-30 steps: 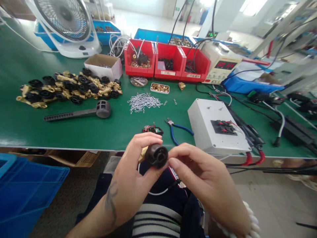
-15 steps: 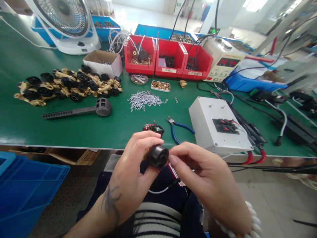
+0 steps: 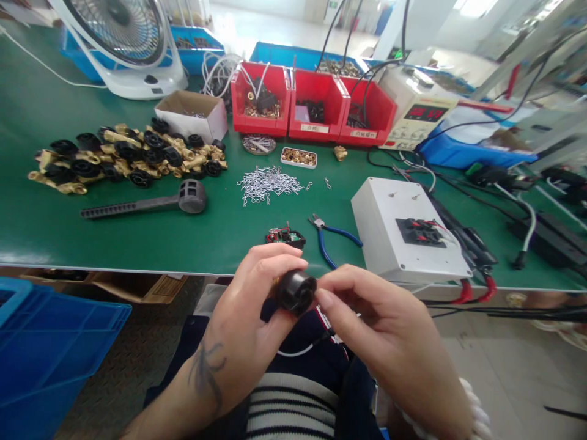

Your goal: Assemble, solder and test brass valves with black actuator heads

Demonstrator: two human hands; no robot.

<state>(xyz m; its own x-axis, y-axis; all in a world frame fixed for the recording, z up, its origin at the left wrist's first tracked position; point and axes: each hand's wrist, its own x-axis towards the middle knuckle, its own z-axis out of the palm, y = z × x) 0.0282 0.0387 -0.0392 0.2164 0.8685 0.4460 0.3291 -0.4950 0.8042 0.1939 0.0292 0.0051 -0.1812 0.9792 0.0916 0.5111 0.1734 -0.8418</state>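
My left hand (image 3: 250,305) is wrapped round a brass valve with a round black knob (image 3: 297,292), the knob's hollow end tilted up toward me. A little brass shows behind the knob; my fingers cover the rest. On the right, the thumb and forefinger of my right hand (image 3: 367,311) are pinched together at the knob's edge, and whatever lies between them is hidden. Just beyond my hands sit a small black housing with a circuit board and wires (image 3: 285,236) and blue-handled pliers (image 3: 331,235). Farther back lies a pile of metal spring clips (image 3: 270,184).
Brass valves with black knobs (image 3: 126,153) are heaped at left, near a black toothed tool (image 3: 147,205). Red bins (image 3: 316,104), a small tray of brass pieces (image 3: 298,157) and a fan (image 3: 123,49) stand behind. A grey switch box (image 3: 408,229) occupies the right.
Both hands keep their grip, and the knob tips slightly toward the right. The whole view shifts a little.
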